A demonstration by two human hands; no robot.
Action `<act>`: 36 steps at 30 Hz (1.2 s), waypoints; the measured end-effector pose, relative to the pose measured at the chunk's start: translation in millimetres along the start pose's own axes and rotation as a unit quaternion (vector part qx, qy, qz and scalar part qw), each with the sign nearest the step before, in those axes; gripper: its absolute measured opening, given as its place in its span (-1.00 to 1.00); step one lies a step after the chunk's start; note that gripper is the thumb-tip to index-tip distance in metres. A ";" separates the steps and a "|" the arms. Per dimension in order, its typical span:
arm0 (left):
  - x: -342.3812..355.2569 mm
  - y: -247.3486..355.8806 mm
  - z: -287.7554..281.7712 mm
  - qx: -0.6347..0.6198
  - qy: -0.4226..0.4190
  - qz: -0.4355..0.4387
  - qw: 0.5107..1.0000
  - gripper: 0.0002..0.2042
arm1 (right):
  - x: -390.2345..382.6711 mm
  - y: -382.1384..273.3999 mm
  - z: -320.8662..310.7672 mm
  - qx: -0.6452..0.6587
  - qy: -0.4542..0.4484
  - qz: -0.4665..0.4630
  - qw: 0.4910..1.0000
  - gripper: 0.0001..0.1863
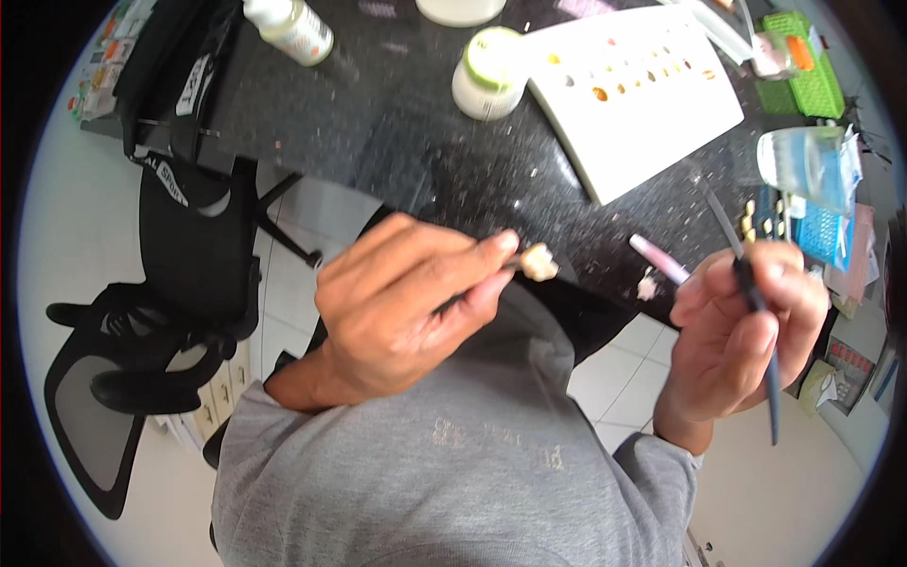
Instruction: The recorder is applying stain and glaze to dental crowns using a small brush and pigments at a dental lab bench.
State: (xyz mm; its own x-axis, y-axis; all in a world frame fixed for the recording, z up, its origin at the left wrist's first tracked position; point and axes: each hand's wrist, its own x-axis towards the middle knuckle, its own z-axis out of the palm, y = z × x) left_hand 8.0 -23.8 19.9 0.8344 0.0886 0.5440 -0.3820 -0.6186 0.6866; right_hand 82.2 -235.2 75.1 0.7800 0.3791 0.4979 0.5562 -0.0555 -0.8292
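My left hand (416,298) is closed, thumb and forefinger pinching a thin dark holder. At its tip sits a small cream, tooth-shaped dental crown (539,263), held out over the near edge of the counter. My right hand (746,331) grips a slim brush (730,227) with a dark handle and a silvery front part, pointing away from me over the counter. The brush is apart from the crown. Beyond the right fingers lies a pink and white stick (659,257), its near end hidden by the hand. A crumpled white scrap (647,283) is beside it.
On the dark speckled counter (368,123) are a white palette (642,142) with coloured spots, a green-lidded jar (489,76) and a white bottle (293,33). At right stand a glass of liquid (803,168) and a green basket (808,71). A black chair (194,255) is at left.
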 end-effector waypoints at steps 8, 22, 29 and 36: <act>-4.2 0.1 -4.1 -0.003 0.005 -0.005 1.000 -0.68 | 69.1 9.1 0.9 -0.043 -0.025 0.173 0.984 -0.81; -1.0 -4.9 -13.9 -0.037 -0.068 -0.014 0.997 -0.60 | 90.7 35.4 7.4 -0.074 -0.093 0.161 0.980 -0.86; -2.0 -6.4 -13.1 -0.038 -0.069 -0.017 0.997 -0.59 | 92.7 37.3 7.6 -0.085 -0.110 0.174 0.975 -0.86; -5.5 -4.3 -14.7 -0.040 -0.072 -0.015 0.996 -0.61 | 88.2 34.5 7.6 -0.053 -0.088 0.178 0.979 -0.86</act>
State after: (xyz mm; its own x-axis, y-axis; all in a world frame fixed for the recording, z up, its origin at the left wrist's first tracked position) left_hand -0.9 -10.2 21.0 0.8920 -0.0105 0.4519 -0.3818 -0.5525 0.7409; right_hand 168.0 -196.6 88.4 0.8740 0.4703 0.1224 0.2912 -0.3052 -0.9067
